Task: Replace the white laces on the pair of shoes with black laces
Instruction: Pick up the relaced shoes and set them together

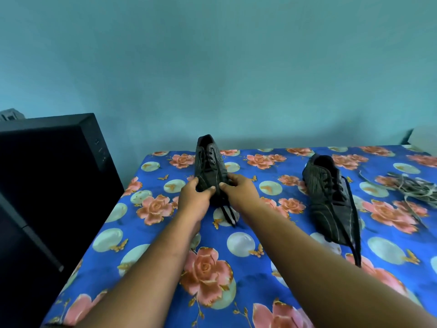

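Both hands, left [197, 194] and right [238, 189], grip the shoe [209, 168], hiding its toe and lace [228, 215] tops.

Both bare forearms stretched forward and converging, left hand [197, 194] with fingers curled and thumb tip pressed inward, right hand [238, 189] mirroring it close alongside, fingers bent, both gripping the same shoe [209, 166]
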`<state>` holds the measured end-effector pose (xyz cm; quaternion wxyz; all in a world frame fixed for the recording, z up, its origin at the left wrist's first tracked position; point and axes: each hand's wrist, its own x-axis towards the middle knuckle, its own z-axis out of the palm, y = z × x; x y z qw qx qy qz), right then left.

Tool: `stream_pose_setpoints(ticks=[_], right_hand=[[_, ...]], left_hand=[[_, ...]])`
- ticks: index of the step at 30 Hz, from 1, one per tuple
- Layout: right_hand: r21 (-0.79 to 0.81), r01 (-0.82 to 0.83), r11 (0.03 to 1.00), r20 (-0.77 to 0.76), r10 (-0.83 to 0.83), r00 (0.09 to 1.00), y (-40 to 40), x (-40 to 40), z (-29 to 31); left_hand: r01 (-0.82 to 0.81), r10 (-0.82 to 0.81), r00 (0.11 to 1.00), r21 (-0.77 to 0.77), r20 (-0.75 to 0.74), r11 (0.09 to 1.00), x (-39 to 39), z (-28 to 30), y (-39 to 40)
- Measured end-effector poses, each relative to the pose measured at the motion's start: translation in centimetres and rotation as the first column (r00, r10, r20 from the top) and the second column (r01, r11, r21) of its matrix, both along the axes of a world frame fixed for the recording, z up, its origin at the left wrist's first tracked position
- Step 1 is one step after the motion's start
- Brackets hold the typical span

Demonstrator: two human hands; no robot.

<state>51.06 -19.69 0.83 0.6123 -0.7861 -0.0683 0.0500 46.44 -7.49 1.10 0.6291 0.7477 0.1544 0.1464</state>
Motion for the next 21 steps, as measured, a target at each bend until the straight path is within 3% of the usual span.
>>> stream_pose_setpoints(ticks=[5, 10, 14, 17, 21], right_hand=[[0.072, 0.036, 0.997, 0.004, -0.037, 0.999, -3.6, -3.2, 0.0], [0.104, 0.159, 0.982, 0.006, -0.160, 0.987, -9.5, -8.2, 0.3], [-0.027, 0.215, 0.976, 0.108, -0.211, 0.971, -13.2, -11.6, 0.1], [-0.076, 0.235, 0.969, 0.097, -0.227, 0.969, -14.2, -13.0, 0.2], [-0.174, 0.104, 0.979, 0.084, -0.091, 0.992, -15.3, -14.8, 0.8]], left_hand=[[0.041, -0.041, 0.999, 0.009, 0.034, 0.999, -1.9, -0.2, -2.9], [0.202, -0.201, 0.979, -0.008, 0.024, 0.979, -4.5, -1.0, -7.3], [0.290, -0.290, 0.957, -0.006, 0.014, 0.957, -6.1, -1.7, -11.1], [0.314, -0.315, 0.949, 0.053, 0.012, 0.948, -6.8, -1.9, -12.7], [0.328, -0.330, 0.943, 0.074, 0.029, 0.942, -7.5, -1.6, -13.8]])
